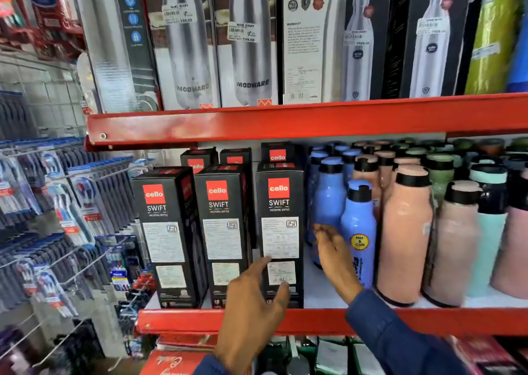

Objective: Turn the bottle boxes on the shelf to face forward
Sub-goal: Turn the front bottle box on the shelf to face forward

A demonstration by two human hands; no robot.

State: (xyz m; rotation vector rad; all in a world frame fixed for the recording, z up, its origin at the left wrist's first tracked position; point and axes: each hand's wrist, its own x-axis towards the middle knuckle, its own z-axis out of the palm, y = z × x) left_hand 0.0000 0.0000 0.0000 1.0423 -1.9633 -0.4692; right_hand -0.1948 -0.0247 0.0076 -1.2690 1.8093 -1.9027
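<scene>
Progress: three front Swift boxes [280, 231] at frame centre show label panels – unturned | left hand [254, 303] open, touching rightmost | right hand [334, 249] open, empty – beside it

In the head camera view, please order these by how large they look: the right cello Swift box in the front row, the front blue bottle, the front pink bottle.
1. Right cello Swift box
2. Front pink bottle, close in height, so unsure
3. Front blue bottle, clearly smallest

We see one open gap on the lower shelf [323, 321], between the rightmost black box [281, 231] and the blue bottles [357, 231]; the right hand [333, 249] fills it. The boxes stand tightly packed
</scene>
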